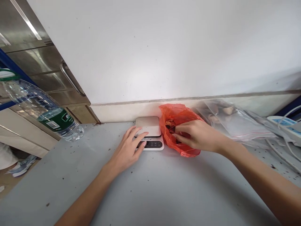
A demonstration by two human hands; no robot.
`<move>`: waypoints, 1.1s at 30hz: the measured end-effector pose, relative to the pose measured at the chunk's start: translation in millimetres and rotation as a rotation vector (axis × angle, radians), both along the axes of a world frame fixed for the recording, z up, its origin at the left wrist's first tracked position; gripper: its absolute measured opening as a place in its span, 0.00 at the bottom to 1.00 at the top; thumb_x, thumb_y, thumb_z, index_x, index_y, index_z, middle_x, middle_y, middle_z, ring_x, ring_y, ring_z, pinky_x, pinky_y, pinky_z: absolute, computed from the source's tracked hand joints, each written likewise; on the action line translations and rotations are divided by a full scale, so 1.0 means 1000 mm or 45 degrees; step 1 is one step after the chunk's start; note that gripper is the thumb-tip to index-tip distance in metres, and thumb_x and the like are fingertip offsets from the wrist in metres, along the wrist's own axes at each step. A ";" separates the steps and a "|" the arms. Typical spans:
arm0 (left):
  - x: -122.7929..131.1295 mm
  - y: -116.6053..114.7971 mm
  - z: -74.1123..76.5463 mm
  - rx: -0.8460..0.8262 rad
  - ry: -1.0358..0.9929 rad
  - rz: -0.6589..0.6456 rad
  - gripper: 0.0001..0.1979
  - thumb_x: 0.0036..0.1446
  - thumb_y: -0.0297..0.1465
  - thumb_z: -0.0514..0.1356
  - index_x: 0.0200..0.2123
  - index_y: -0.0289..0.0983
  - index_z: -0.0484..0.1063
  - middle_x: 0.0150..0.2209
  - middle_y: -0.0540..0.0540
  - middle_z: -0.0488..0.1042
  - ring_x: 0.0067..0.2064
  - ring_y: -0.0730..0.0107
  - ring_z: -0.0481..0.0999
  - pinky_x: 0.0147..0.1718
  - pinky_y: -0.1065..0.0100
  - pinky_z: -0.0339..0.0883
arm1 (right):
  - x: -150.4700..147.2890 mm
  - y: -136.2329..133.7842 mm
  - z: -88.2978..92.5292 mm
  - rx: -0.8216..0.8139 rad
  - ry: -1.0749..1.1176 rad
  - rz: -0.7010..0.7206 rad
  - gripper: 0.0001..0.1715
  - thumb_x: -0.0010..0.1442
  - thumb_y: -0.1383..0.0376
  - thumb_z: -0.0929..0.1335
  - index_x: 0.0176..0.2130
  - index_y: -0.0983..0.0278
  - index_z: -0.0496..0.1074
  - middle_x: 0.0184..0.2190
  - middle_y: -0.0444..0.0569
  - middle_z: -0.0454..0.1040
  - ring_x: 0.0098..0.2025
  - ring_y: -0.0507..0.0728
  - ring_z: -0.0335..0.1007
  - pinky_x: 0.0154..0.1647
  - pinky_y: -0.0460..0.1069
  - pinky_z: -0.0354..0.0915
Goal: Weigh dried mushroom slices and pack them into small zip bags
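Note:
A small white digital scale [153,127] with a metal top plate stands against the wall. My left hand [130,146] rests on its left side with the fingers spread, partly covering the plate and display. Right beside the scale sits an open red plastic bag [181,111] with dark, dried-looking pieces [170,125] inside. My right hand [194,135] reaches into the bag, its fingers bent together at those pieces. What lies between the fingertips is hidden.
A large water bottle [50,110] with a green label stands at the left. Clear zip bags [240,121] holding brownish pieces lie right of the red bag. A white power strip [285,125] with cables is at the far right. Dark crumbs dot the grey table [150,194].

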State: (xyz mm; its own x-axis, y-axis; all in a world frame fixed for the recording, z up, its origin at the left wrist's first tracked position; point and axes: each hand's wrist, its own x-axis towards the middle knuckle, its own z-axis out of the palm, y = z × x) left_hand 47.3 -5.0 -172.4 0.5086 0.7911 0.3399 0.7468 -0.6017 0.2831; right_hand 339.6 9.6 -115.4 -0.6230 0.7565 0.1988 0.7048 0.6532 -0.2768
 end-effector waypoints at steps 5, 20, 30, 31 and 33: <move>0.008 0.003 0.003 0.084 -0.084 -0.055 0.17 0.73 0.34 0.52 0.57 0.39 0.75 0.59 0.36 0.75 0.68 0.48 0.66 0.62 0.45 0.71 | 0.002 -0.005 0.013 -0.161 -0.006 -0.054 0.18 0.67 0.65 0.60 0.25 0.58 0.55 0.20 0.43 0.62 0.22 0.53 0.51 0.25 0.51 0.50; 0.142 0.011 0.075 -0.018 -0.088 -0.534 0.12 0.72 0.28 0.56 0.51 0.40 0.78 0.53 0.43 0.79 0.57 0.59 0.75 0.54 0.60 0.75 | 0.075 -0.024 0.077 -0.002 0.461 -0.546 0.17 0.60 0.52 0.66 0.28 0.60 0.73 0.20 0.45 0.71 0.25 0.55 0.65 0.29 0.52 0.61; 0.198 0.010 0.060 0.002 0.157 -0.661 0.13 0.71 0.30 0.59 0.56 0.39 0.76 0.62 0.39 0.74 0.71 0.47 0.61 0.64 0.45 0.68 | 0.172 -0.017 0.058 -0.193 0.229 -1.348 0.20 0.48 0.63 0.75 0.44 0.61 0.80 0.43 0.62 0.83 0.36 0.65 0.78 0.33 0.56 0.68; 0.197 0.010 0.059 -0.004 0.155 -0.657 0.13 0.71 0.30 0.59 0.56 0.39 0.76 0.63 0.39 0.73 0.72 0.46 0.60 0.64 0.44 0.69 | 0.179 -0.015 0.050 -0.171 0.200 -1.301 0.19 0.49 0.64 0.75 0.43 0.62 0.80 0.42 0.63 0.83 0.34 0.64 0.77 0.31 0.55 0.68; 0.194 0.010 0.059 -0.007 0.136 -0.642 0.13 0.71 0.31 0.59 0.55 0.40 0.77 0.64 0.39 0.73 0.72 0.47 0.60 0.65 0.44 0.68 | 0.187 -0.011 0.037 -0.050 0.180 -1.212 0.12 0.46 0.68 0.74 0.35 0.63 0.80 0.33 0.62 0.82 0.27 0.61 0.74 0.27 0.54 0.65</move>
